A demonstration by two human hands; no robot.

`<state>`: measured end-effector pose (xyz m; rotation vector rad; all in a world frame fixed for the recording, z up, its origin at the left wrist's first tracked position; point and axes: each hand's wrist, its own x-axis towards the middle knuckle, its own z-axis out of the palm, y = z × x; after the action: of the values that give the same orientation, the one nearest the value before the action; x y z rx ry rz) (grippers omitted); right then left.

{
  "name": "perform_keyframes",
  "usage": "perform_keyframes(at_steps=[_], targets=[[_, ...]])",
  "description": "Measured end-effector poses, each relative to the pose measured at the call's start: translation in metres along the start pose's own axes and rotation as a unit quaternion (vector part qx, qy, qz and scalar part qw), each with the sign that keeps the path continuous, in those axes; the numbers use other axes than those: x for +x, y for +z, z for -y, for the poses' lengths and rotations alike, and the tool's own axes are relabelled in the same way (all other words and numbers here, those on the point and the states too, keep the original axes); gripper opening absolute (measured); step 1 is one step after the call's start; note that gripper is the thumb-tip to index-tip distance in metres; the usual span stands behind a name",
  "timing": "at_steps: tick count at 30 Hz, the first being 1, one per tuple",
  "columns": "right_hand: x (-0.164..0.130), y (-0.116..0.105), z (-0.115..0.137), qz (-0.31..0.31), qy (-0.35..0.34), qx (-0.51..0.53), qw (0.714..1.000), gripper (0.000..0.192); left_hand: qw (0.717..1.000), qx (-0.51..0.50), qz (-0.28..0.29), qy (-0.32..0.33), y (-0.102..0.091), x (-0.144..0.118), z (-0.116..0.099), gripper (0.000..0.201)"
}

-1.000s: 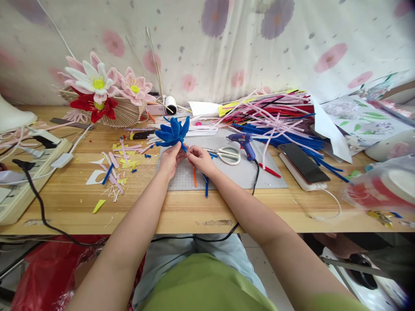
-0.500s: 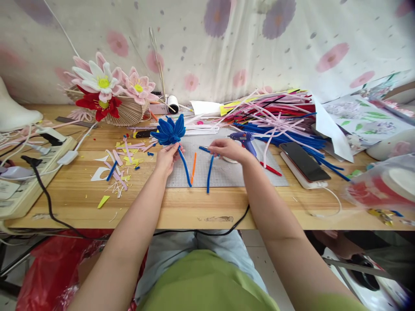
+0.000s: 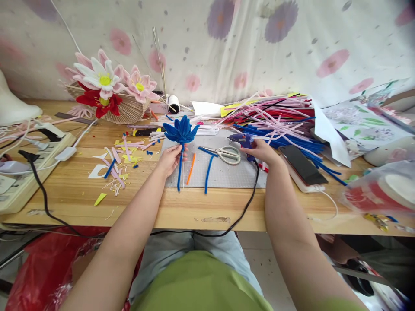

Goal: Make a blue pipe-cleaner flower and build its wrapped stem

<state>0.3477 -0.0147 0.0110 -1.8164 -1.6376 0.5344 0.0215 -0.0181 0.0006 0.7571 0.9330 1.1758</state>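
Observation:
Upright in my left hand (image 3: 171, 160) is a blue pipe cleaner flower (image 3: 180, 130), pinched just under its petals, its blue stem hanging below the fingers. My right hand (image 3: 261, 151) is closed on the handle of a purple glue gun (image 3: 243, 140), whose nozzle points left. Scissors (image 3: 229, 154) lie on the grey cutting mat (image 3: 227, 179) between my hands. Near them are a blue pipe cleaner (image 3: 208, 175), another short blue piece (image 3: 207, 151) and an orange strip (image 3: 191, 168).
Pipe cleaners (image 3: 275, 112) are heaped at the back right, beside a phone (image 3: 303, 164). Scraps (image 3: 125, 162) litter the left, near a power strip (image 3: 35, 172). Pipe cleaner flowers on a fan (image 3: 129, 113) stand behind. The gun's black cord (image 3: 241, 216) loops over the table's front edge.
My right hand has moved right, leaving the scissors on the mat and taking hold of the glue gun. The flower in my left hand has turned more upright.

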Motion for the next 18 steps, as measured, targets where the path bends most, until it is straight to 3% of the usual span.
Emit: perform_keyframes(at_steps=[3, 5, 9, 13, 16, 18], targets=[[0.006, 0.024, 0.001, -0.016, 0.039, 0.0, 0.999, 0.038, 1.0, -0.006, 0.005, -0.01, 0.0, -0.001, 0.0, 0.013], [0.008, 0.032, 0.002, -0.067, 0.069, 0.02, 0.995, 0.036, 1.0, -0.009, 0.007, -0.019, 0.0, -0.002, -0.001, 0.013], [0.003, 0.033, 0.015, -0.102, 0.069, 0.177, 0.976, 0.036, 0.998, -0.034, 0.028, -0.041, -0.001, -0.002, -0.001, 0.011], [-0.016, 0.036, 0.048, 0.007, -0.031, 0.31, 0.95, 0.036, 0.994, -0.054, 0.059, -0.067, -0.002, 0.0, 0.001, 0.009], [-0.029, 0.047, 0.07, 0.122, -0.053, 0.307, 0.942, 0.037, 0.992, -0.069, 0.078, -0.065, -0.004, 0.003, 0.002, 0.01], [-0.032, 0.058, 0.078, 0.157, -0.058, 0.299, 0.939, 0.037, 0.992, -0.075, 0.081, -0.061, -0.006, 0.005, 0.003, 0.01]])
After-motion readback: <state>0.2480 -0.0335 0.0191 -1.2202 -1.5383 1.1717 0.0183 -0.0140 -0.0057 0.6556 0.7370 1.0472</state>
